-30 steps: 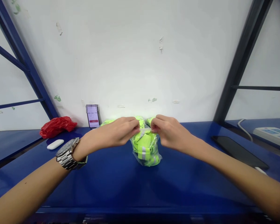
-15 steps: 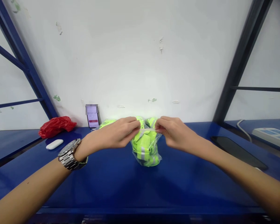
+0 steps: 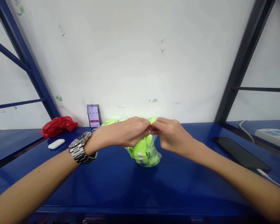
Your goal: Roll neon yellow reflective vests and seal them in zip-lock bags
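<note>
A clear plastic bag (image 3: 156,157) with a folded neon-yellow garment (image 3: 142,151) inside stands on the blue table (image 3: 140,189); grey reflective strips show through the film. My left hand (image 3: 128,130), with a steel watch on its wrist, pinches the bag's top edge. Beside it my right hand (image 3: 171,132) also has its fingertips closed on that edge. The fingertips of both hands meet over the bag's mouth and hide most of it. Behind my left hand, more neon-yellow material (image 3: 110,122) lies by the wall, partly covered.
On the left are a red plastic bag (image 3: 59,126), a white earphone case (image 3: 56,144) and an upright phone (image 3: 93,116) with a timer. To the right lie a dark phone (image 3: 240,154) on a white cable and a power strip (image 3: 273,137). Metal posts flank the table.
My left hand has slid right along the bag's top edge until its fingertips meet my right hand's. The bag's mouth, stretched between them before, is now bunched and covered.
</note>
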Demonstrator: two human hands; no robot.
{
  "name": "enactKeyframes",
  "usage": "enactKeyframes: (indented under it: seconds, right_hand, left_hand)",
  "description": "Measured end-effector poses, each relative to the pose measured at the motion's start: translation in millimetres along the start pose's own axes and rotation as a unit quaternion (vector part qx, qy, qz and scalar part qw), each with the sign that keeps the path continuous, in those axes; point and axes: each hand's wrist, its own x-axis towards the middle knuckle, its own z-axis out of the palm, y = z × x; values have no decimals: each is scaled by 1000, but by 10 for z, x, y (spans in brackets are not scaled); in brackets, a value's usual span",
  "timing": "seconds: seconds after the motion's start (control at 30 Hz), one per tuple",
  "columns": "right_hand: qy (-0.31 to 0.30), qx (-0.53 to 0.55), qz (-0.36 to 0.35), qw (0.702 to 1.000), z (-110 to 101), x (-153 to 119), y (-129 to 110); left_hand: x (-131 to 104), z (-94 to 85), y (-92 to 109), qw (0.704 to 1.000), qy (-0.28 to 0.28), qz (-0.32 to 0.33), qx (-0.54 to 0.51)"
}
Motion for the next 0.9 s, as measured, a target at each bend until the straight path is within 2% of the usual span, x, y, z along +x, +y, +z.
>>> enactKeyframes:
  seconds: [0.17, 0.3, 0.43, 0.53, 0.63, 0.77, 0.9]
  right_hand:
    - [-35, 24, 23, 999, -48, -10, -32]
    - [-58, -30, 28, 997, -44, -22, -32]
    - [-49, -95, 24, 994, -3, -37, -4]
    - [-37, -98, 31, 994, 41, -27, -8]
    - [-31, -96, 36, 994, 79, -2, -41]
    - [-16, -81, 29, 996, 100, 9, -55]
    - [4, -65, 23, 998, 93, -25, -7]
  left_hand:
    - [-20, 217, -15, 998, 8, -56, 40]
    - [3, 365, -18, 994, 52, -83, 56]
    - [-39, 310, -15, 993, 84, -79, 39]
    - [-107, 244, -7, 993, 70, -89, 33]
    - [-142, 288, -5, 992, 72, -89, 60]
    - [-136, 403, -21, 983, 117, -92, 104]
    - [-191, 365, -35, 983, 129, -74, 111]
